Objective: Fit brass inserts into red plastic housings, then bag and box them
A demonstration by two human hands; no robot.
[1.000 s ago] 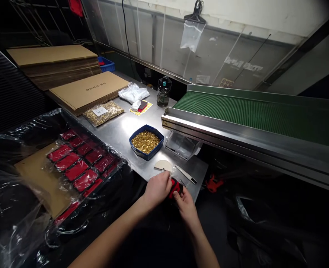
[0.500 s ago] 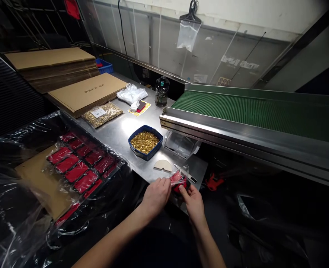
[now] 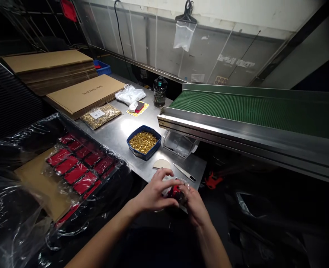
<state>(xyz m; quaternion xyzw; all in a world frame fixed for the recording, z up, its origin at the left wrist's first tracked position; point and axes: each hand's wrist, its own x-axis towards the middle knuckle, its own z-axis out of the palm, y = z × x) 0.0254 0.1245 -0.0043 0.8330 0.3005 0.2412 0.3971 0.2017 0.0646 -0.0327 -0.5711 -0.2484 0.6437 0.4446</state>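
Observation:
A small red and black item in clear plastic point(image 3: 175, 191) is in front of me at the near edge of the metal table. My right hand point(image 3: 194, 204) grips it from the right, fingers bent around its side. At its left, my left hand point(image 3: 159, 190) has thumb and fingers spread apart around the plastic; whether the fingertips touch it is hard to see. Just beyond lie a pale half-round disc point(image 3: 162, 164), partly covered by my left hand, and a pair of metal tweezers point(image 3: 184, 172). A blue tray point(image 3: 136, 151) of small gold-coloured metal pieces stands farther back.
On the left, a plastic-lined box point(image 3: 117, 182) holds rows of red packets point(image 3: 74, 175). Cardboard stacks point(image 3: 83, 93), a bag of gold pieces point(image 3: 101, 116) and a dark clear bottle point(image 3: 160, 92) stand behind. A green conveyor point(image 3: 231, 113) runs along the right.
My left hand has let go of the plastic and spread its fingers. The wrapped item has dropped slightly nearer to me, and the tweezers show more fully.

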